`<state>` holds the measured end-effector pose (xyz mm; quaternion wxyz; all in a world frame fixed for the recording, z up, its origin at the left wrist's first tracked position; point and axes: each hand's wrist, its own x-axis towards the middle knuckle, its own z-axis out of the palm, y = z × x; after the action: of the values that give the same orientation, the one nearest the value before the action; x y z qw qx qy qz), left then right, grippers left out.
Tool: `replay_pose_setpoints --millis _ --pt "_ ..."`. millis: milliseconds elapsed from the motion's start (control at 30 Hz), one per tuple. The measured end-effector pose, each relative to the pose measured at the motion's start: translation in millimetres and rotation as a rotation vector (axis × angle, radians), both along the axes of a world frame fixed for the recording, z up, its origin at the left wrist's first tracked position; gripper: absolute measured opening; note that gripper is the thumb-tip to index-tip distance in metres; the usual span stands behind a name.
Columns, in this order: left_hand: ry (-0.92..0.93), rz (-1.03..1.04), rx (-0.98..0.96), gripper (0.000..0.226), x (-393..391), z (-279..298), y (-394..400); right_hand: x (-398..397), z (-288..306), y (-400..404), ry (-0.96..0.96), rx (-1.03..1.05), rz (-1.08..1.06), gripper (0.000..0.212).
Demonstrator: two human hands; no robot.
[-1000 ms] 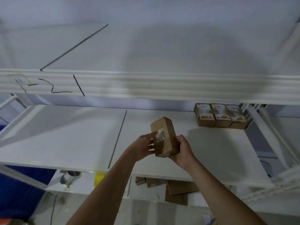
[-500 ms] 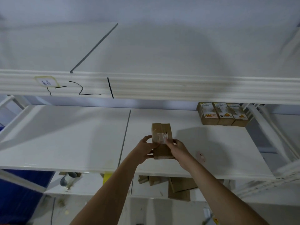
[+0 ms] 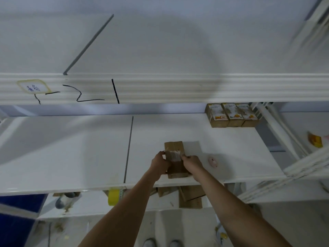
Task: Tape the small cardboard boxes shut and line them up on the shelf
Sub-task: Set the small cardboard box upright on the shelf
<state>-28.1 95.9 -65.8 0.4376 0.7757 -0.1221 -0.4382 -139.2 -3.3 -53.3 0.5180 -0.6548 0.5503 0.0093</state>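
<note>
While the small cardboard box [image 3: 175, 160] stands on the white shelf [image 3: 89, 154] close to its front edge, bare white board spreads wide to its left past a dark seam [image 3: 128, 148] and back toward three labelled boxes [image 3: 231, 114] lined up in the far right corner. The left hand [image 3: 159, 164] and right hand [image 3: 192, 164] grip its sides, fingers curled round it. A strip of clear tape [image 3: 172, 155] crosses its brown top.
</note>
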Motion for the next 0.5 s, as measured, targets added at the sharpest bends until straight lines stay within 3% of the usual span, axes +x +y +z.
replay_pose_setpoints --millis 267,500 --pt "-0.055 -0.025 0.034 0.061 -3 -6 -7 -9 -15 -4 -0.002 -0.093 0.028 0.05" --pt "-0.037 0.014 0.023 0.056 -8 -4 -14 -15 -17 -11 -0.073 -0.062 -0.008 0.037"
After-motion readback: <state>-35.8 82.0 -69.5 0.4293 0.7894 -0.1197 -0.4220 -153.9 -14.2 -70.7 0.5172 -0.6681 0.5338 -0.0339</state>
